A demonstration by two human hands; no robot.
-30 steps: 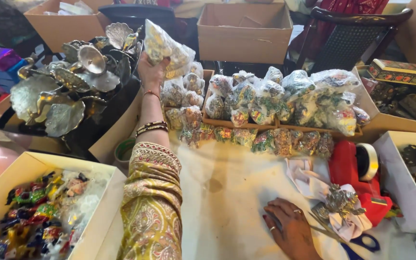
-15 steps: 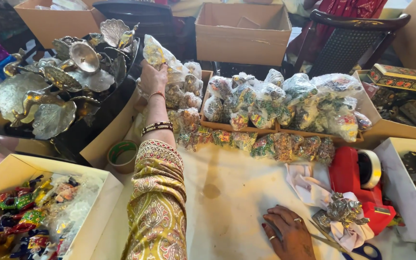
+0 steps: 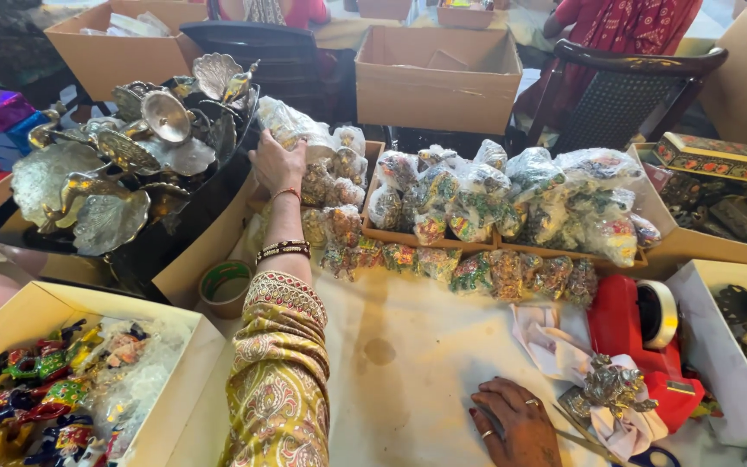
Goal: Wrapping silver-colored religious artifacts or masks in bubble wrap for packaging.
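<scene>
Left hand (image 3: pixel 277 161) has come slightly nearer, fingers clamped on a clear plastic packet of small ornaments (image 3: pixel 291 125) above the wooden tray's left end (image 3: pixel 372 186); placing seems in hand, needing a free slot; right hand (image 3: pixel 516 424) rests flat, fingers spread, on the cloth-covered table (image 3: pixel 408 363).

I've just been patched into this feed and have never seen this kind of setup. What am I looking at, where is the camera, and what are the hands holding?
There is no machine: a person works bare-handed, and the one camera sits on their head, looking down. The left hand, in a patterned yellow sleeve with bangles, reaches forward and has its grip on a clear plastic packet above a wooden tray full of similar wrapped figurines. The right hand rests flat and empty on the cloth-covered table, beside a small metal figurine on white wrapping. Nearby are a red tape dispenser, a box of colourful figurines and a heap of metal leaf-shaped dishes.
</scene>
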